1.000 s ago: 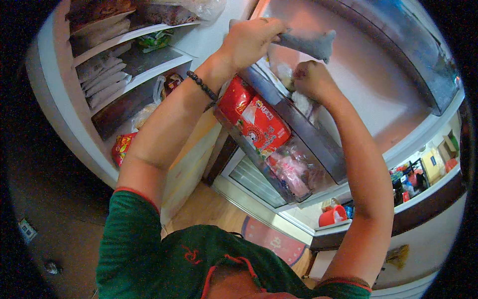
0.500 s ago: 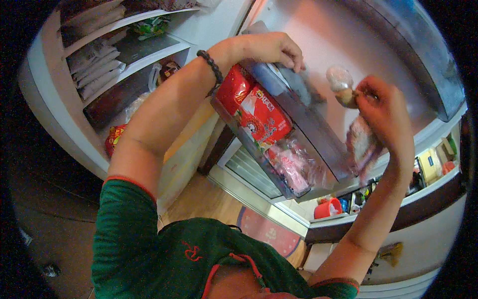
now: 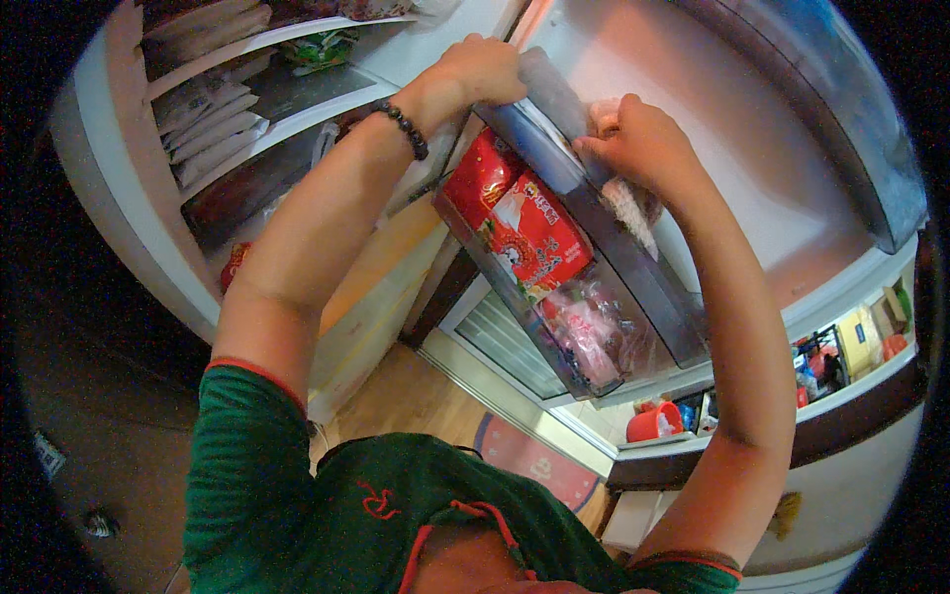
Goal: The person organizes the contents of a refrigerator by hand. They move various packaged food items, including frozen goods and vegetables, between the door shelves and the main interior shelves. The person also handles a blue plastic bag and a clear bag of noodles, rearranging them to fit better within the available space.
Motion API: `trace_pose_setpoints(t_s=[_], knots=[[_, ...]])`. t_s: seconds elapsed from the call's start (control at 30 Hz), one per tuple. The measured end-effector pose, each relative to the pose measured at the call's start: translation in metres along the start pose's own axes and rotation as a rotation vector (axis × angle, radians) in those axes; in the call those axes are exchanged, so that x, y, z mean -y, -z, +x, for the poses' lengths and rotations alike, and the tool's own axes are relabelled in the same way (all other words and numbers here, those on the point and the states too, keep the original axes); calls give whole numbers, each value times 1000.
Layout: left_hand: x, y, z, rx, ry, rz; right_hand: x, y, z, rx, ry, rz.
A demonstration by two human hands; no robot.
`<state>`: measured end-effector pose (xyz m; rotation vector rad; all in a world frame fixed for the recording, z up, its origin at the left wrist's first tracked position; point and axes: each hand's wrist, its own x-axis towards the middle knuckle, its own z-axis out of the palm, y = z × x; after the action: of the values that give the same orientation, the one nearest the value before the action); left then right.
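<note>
An open fridge door holds a translucent grey door bin (image 3: 653, 272), and my left hand (image 3: 483, 71), with a dark beaded bracelet on its wrist, is curled at the bin's far left end. My right hand (image 3: 638, 144) is closed on a clear plastic bag (image 3: 604, 114), just above the bin's upper compartment. Below that hand, a pale, pinkish-white wrapped bundle (image 3: 630, 213) shows at the bin's rim, partly hidden by my wrist. Red packages (image 3: 534, 233) and a clear bag with pink contents (image 3: 589, 332) stand in the lower bin.
To the left are the fridge's white-edged shelves (image 3: 282, 134) with several flat pale packets (image 3: 213, 129). Another translucent door bin (image 3: 841, 119) curves along the upper right. Beyond the door, a red bucket (image 3: 653, 423) stands on a crowded shelf, and a pink mat (image 3: 534, 460) lies on the wooden floor.
My right hand has moved left and lowered the bag and bundle toward the bin. My left hand has slid left along the bin to its far end.
</note>
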<state>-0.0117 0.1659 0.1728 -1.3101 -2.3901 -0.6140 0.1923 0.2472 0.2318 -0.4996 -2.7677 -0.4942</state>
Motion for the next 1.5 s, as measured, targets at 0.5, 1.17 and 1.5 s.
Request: trace_pose_setpoints(t_s=[0.5,1.17,1.5], knots=[[-30,14,6,224,29,77,-31,-25,-19,-38,-23,171],[28,18,-11,-713,153,-614,-68,-2,-36,-336,-133,258],[53,30,-38,-688,101,-1207,-31,-26,-18,-58,-35,206]])
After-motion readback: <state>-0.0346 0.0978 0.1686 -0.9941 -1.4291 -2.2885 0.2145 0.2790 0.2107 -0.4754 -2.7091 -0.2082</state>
